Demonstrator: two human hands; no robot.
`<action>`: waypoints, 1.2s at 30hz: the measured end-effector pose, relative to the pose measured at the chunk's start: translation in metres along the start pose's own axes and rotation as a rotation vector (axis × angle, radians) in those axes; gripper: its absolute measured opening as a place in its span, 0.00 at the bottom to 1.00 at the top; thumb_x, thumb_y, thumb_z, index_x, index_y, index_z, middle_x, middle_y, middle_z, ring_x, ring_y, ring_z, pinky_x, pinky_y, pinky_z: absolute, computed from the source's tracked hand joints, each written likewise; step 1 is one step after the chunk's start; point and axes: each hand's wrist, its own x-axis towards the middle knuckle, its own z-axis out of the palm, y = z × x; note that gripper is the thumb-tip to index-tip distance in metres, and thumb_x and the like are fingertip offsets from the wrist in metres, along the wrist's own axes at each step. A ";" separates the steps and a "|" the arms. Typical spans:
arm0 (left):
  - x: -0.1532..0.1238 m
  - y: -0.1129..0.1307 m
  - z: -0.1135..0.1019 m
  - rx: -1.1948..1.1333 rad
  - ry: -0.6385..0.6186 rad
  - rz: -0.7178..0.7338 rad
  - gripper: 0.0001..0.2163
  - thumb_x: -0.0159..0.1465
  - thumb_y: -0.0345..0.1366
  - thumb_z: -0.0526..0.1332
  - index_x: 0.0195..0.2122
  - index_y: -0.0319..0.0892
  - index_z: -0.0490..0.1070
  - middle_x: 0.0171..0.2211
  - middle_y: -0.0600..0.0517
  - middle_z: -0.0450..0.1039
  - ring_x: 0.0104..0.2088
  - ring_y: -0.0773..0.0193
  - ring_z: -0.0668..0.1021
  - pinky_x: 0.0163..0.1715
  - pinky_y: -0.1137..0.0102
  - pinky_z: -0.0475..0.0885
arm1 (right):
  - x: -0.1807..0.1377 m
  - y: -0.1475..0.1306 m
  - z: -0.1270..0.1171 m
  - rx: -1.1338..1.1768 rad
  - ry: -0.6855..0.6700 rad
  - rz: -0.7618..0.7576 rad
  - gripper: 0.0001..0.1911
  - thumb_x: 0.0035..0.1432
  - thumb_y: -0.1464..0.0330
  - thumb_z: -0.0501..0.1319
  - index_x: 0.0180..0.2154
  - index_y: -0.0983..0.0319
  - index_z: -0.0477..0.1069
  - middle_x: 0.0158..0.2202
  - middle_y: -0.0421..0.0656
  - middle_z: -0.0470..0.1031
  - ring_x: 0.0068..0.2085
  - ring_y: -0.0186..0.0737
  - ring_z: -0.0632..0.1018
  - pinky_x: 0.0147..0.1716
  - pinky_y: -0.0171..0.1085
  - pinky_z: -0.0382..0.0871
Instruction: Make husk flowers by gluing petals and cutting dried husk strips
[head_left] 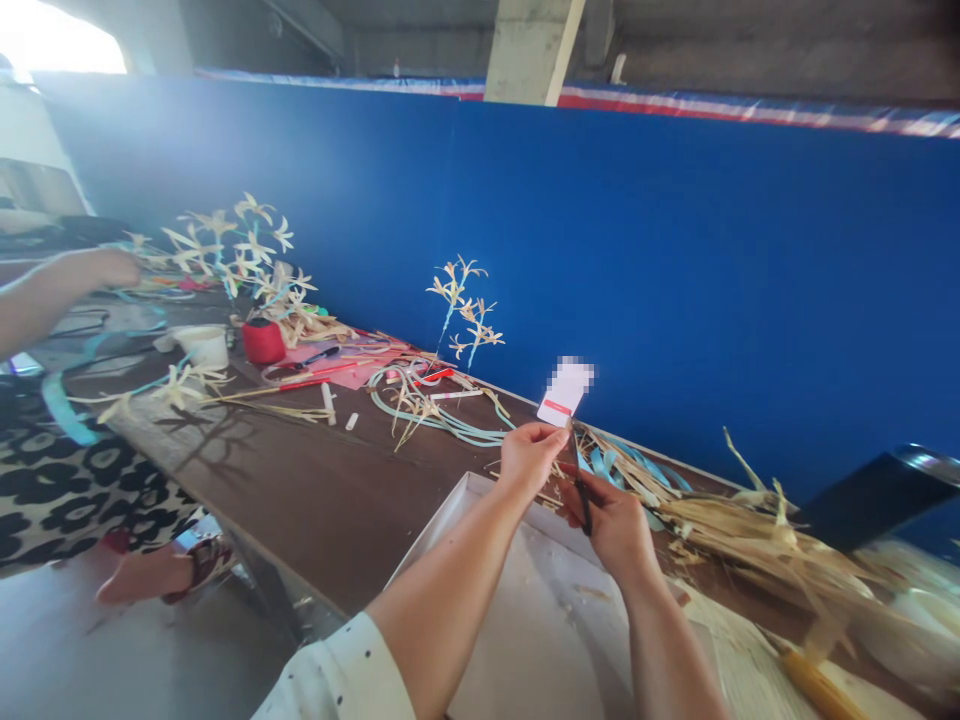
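Note:
My right hand (611, 525) is wrapped round the handles of a pair of scissors (576, 460), blades pointing up and away from me. Close beside the blades, my left hand (531, 452) is pinched closed, and what lies between its fingertips is too small to make out. Directly above those fingertips shows a white card (553, 402) with a red band and a blurred-out upper part. Whether the left fingers touch this card or it stands behind them, I cannot tell. Under both forearms lies a shallow white tray (457, 515) with small scraps in it.
Dried husk strips (720, 525) and a dark cylinder (877, 495) lie at right. Husk flowers (457, 290), pale tubing (450, 430), a red thread spool (262, 342) and a white cup (206, 345) stand leftward. Another person's arm (67, 285) reaches in. A blue wall (675, 250) runs behind.

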 end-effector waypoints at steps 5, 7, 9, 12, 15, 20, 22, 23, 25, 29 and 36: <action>-0.002 0.003 0.000 -0.037 -0.012 -0.009 0.12 0.49 0.42 0.63 0.26 0.37 0.74 0.19 0.54 0.67 0.21 0.72 0.66 0.24 0.75 0.61 | -0.001 -0.001 0.001 0.053 -0.021 -0.014 0.23 0.44 0.62 0.65 0.43 0.64 0.73 0.16 0.37 0.66 0.18 0.32 0.65 0.18 0.32 0.57; -0.002 0.003 0.000 -0.045 -0.020 -0.001 0.12 0.49 0.42 0.63 0.26 0.37 0.74 0.20 0.54 0.68 0.21 0.72 0.66 0.24 0.76 0.61 | -0.001 -0.001 0.000 0.119 0.012 0.013 0.23 0.44 0.62 0.66 0.43 0.63 0.73 0.17 0.37 0.67 0.18 0.32 0.65 0.18 0.32 0.58; -0.001 0.002 0.000 -0.050 -0.045 0.002 0.13 0.49 0.43 0.63 0.27 0.37 0.75 0.21 0.53 0.69 0.22 0.72 0.66 0.25 0.76 0.61 | 0.000 0.000 -0.002 0.188 0.100 0.051 0.23 0.43 0.61 0.67 0.43 0.62 0.73 0.19 0.38 0.69 0.19 0.32 0.67 0.19 0.32 0.60; -0.001 0.000 0.000 -0.032 -0.137 -0.032 0.15 0.48 0.44 0.64 0.28 0.36 0.75 0.22 0.53 0.69 0.22 0.72 0.66 0.24 0.76 0.61 | 0.003 0.002 -0.008 0.265 0.255 0.048 0.24 0.41 0.62 0.68 0.43 0.60 0.72 0.26 0.39 0.73 0.25 0.33 0.71 0.22 0.31 0.63; -0.003 -0.001 -0.001 0.079 -0.284 -0.062 0.16 0.47 0.45 0.65 0.29 0.35 0.75 0.20 0.53 0.68 0.21 0.73 0.65 0.23 0.75 0.59 | 0.006 0.004 -0.013 0.323 0.346 -0.001 0.26 0.40 0.63 0.69 0.45 0.57 0.71 0.33 0.40 0.75 0.30 0.35 0.74 0.24 0.31 0.64; -0.007 -0.001 -0.003 0.285 -0.463 -0.022 0.16 0.48 0.45 0.63 0.29 0.35 0.75 0.22 0.53 0.69 0.22 0.73 0.65 0.23 0.75 0.59 | 0.007 0.007 -0.018 0.379 0.301 -0.033 0.28 0.40 0.63 0.68 0.46 0.57 0.70 0.32 0.41 0.74 0.30 0.36 0.74 0.22 0.31 0.63; -0.007 -0.002 -0.003 0.325 -0.497 -0.022 0.16 0.48 0.44 0.63 0.30 0.35 0.75 0.22 0.53 0.69 0.21 0.73 0.65 0.22 0.75 0.58 | 0.006 0.007 -0.019 0.369 0.306 -0.035 0.26 0.40 0.63 0.68 0.45 0.58 0.70 0.30 0.40 0.73 0.28 0.35 0.73 0.22 0.31 0.62; -0.007 -0.002 -0.003 0.335 -0.508 -0.022 0.16 0.48 0.44 0.63 0.30 0.35 0.75 0.22 0.53 0.69 0.21 0.73 0.64 0.22 0.75 0.58 | 0.006 0.007 -0.019 0.362 0.310 -0.035 0.25 0.40 0.64 0.68 0.44 0.58 0.71 0.29 0.39 0.72 0.28 0.34 0.72 0.21 0.30 0.61; -0.007 -0.003 -0.003 0.339 -0.522 -0.023 0.16 0.48 0.44 0.63 0.31 0.35 0.75 0.22 0.53 0.69 0.21 0.73 0.65 0.22 0.75 0.58 | 0.006 0.006 -0.018 0.358 0.309 -0.046 0.23 0.41 0.64 0.68 0.43 0.58 0.71 0.28 0.38 0.71 0.27 0.33 0.71 0.22 0.31 0.61; -0.007 -0.004 -0.002 0.328 -0.515 -0.029 0.16 0.48 0.44 0.63 0.31 0.35 0.75 0.22 0.53 0.69 0.22 0.72 0.66 0.23 0.75 0.59 | 0.006 0.007 -0.019 0.371 0.311 -0.095 0.22 0.41 0.64 0.67 0.42 0.59 0.71 0.28 0.38 0.71 0.27 0.32 0.70 0.25 0.32 0.63; -0.006 -0.005 -0.001 0.236 -0.420 -0.065 0.16 0.46 0.44 0.65 0.29 0.36 0.74 0.22 0.53 0.69 0.23 0.72 0.67 0.25 0.75 0.60 | 0.008 0.012 -0.022 0.364 0.380 -0.042 0.24 0.38 0.63 0.69 0.41 0.58 0.71 0.26 0.36 0.69 0.23 0.29 0.67 0.21 0.30 0.58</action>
